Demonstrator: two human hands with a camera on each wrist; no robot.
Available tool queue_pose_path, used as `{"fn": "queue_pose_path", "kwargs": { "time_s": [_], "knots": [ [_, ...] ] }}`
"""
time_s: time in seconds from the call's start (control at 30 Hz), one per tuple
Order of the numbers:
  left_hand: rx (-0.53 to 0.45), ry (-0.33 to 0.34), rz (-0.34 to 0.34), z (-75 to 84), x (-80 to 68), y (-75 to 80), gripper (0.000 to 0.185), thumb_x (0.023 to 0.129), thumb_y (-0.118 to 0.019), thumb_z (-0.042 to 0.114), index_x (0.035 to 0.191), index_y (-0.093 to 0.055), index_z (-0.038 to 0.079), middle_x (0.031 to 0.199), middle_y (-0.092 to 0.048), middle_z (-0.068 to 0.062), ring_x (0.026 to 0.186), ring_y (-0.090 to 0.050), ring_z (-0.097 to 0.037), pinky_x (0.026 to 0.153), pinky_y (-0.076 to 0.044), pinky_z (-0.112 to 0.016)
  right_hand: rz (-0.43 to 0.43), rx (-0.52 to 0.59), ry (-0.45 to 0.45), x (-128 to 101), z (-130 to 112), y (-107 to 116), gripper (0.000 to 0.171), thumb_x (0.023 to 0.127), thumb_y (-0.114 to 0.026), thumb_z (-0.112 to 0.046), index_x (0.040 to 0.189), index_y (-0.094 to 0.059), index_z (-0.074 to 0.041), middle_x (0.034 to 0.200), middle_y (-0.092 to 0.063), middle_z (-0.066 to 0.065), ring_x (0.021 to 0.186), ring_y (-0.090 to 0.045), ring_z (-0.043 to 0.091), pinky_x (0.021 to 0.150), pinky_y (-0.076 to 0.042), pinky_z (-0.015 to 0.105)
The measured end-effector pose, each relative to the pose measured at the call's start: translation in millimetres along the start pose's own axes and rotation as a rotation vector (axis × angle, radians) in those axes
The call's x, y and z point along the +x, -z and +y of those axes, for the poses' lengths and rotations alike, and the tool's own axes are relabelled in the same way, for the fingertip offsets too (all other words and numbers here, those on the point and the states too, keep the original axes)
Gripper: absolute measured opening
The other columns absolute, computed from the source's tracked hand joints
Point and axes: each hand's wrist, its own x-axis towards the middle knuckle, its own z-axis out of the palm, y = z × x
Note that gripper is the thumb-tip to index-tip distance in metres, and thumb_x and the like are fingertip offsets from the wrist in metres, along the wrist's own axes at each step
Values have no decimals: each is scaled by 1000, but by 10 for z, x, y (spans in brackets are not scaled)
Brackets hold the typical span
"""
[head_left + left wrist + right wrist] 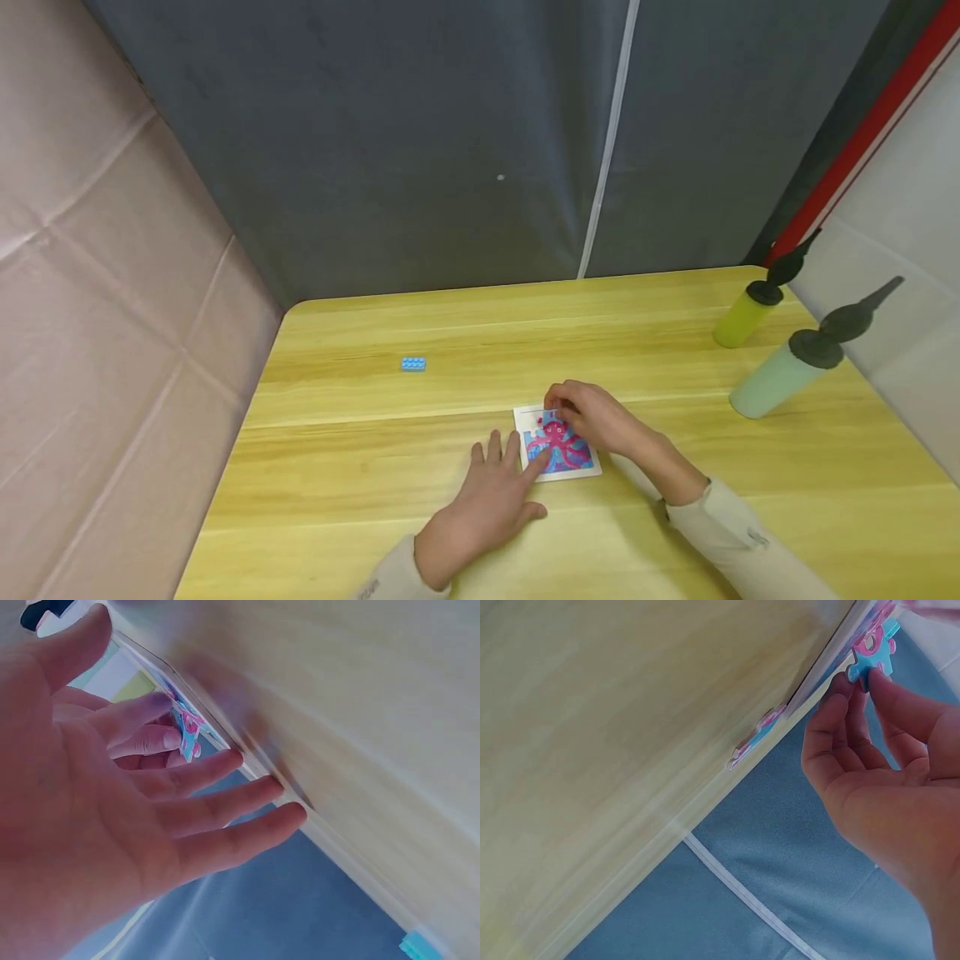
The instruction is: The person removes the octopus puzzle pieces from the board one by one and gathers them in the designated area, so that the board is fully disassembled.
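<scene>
A jigsaw puzzle [557, 454] of a pink octopus on blue lies in a white frame [592, 473] on the table. My right hand [600, 419] is over its upper right part. Between thumb and fingers it pinches a blue and pink jigsaw piece [875, 654], tilted up from the board in the right wrist view. My left hand [489, 498] lies at the puzzle's left side with fingers spread and straight, the index finger reaching over the picture. Another jigsaw piece [756, 738] lies on the table beside the board in the right wrist view.
A blue toy brick [413, 364] sits on the wooden table [360, 492], farther back and left. At the right stand a yellow-green cylinder [741, 322] and a pale green cylinder [776, 382], both with dark pointed tops. A grey curtain [412, 150] hangs behind the table.
</scene>
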Motion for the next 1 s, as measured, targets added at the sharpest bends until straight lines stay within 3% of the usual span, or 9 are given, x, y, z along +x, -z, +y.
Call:
{"fn": "queue_pose_path", "kwargs": {
  "time_s": [0.17, 0.53, 0.8, 1.0],
  "knots": [
    [70, -1, 5, 24, 43, -11, 71, 97, -56, 65, 159, -39, 36, 155, -45, -20, 142, -46, -48, 110, -45, -59, -3, -1, -2, 2, 5, 1, 16, 99, -62, -1, 102, -71, -14, 85, -62, -3, 76, -51, 10, 69, -46, 24],
    [17, 1, 23, 6, 69, 1, 67, 96, -61, 61, 156, -45, 36, 149, -47, -19, 138, -47, -46, 106, -45, -59, 13, 39, -28, 38, 18, 36, 12, 100, -64, -4, 103, -72, -12, 88, -65, -1, 78, -53, 11, 70, -48, 24],
    [16, 2, -23, 30, 42, 14, 72, 97, -62, 57, 160, -38, 33, 160, -41, -24, 145, -42, -52, 112, -43, -63, 18, 55, -33, 20, 32, 61, 13, 100, -63, -4, 104, -72, -12, 89, -65, -1, 79, -54, 12, 72, -49, 25],
    [-1, -5, -55, 29, 17, 31, 68, 98, -61, 55, 160, -37, 39, 162, -37, -27, 147, -39, -54, 112, -42, -65, 26, 38, -38, -11, 72, 79, 15, 100, -62, -3, 104, -73, -12, 91, -66, 0, 83, -55, 13, 77, -51, 29]
  ]
}}
